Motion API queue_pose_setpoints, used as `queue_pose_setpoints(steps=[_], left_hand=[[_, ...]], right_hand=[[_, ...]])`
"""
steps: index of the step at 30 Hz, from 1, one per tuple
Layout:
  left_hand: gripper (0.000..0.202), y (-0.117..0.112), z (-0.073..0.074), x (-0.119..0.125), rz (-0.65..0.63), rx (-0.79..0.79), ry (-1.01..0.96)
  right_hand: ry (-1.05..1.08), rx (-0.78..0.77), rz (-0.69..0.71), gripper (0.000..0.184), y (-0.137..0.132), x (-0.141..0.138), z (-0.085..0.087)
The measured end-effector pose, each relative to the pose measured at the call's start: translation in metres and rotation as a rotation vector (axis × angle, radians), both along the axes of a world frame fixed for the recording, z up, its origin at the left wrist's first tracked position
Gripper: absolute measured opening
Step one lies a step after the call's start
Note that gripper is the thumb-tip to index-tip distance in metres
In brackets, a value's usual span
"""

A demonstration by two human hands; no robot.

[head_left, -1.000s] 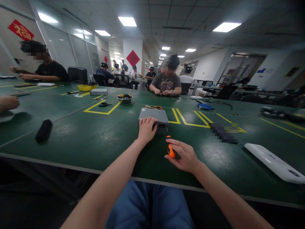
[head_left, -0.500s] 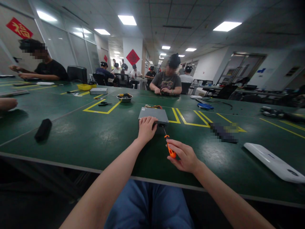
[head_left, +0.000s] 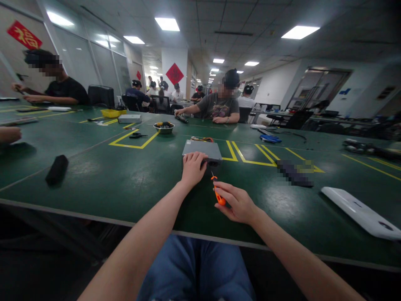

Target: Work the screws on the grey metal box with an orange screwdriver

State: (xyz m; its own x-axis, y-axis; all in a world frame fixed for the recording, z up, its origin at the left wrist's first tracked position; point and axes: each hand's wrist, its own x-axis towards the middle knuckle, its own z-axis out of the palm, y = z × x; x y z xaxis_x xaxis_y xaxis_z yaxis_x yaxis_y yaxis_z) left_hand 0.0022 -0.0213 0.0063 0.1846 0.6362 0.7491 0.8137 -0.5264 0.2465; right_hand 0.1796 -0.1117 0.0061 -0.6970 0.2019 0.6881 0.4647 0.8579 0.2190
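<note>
A flat grey metal box lies on the green table in front of me. My left hand rests on its near left corner, fingers curled over the top edge. My right hand grips an orange-handled screwdriver. Its thin shaft points up and away toward the box's near face, the tip just short of it.
A black oblong case lies at the left, a white flat device at the right, a blurred dark item between. Farther back are a metal bowl, scissors and a person's arms across the table. Another person's hand rests at far left.
My right hand has shifted left with the screwdriver and tilted it, so its shaft now points toward the box. The person opposite has stretched an arm out along the table.
</note>
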Motion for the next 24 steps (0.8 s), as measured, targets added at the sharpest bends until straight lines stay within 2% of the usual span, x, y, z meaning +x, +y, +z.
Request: queue_pose_setpoints(steps=[13,20,24], left_hand=[[0.023,-0.001,0.001,0.001,-0.011,0.001,-0.011],[0.023,-0.002,0.002,0.001,-0.018,-0.006,-0.012],[0.028,-0.004,0.003,-0.002,-0.054,0.005,0.019]], right_hand=[[-0.098,0.058,-0.065,0.028,-0.001,-0.01,-0.001],[-0.068,-0.119,-0.049,0.034,-0.005,-0.007,0.001],[0.012,-0.097,-0.029,0.032,-0.005,-0.007,0.001]])
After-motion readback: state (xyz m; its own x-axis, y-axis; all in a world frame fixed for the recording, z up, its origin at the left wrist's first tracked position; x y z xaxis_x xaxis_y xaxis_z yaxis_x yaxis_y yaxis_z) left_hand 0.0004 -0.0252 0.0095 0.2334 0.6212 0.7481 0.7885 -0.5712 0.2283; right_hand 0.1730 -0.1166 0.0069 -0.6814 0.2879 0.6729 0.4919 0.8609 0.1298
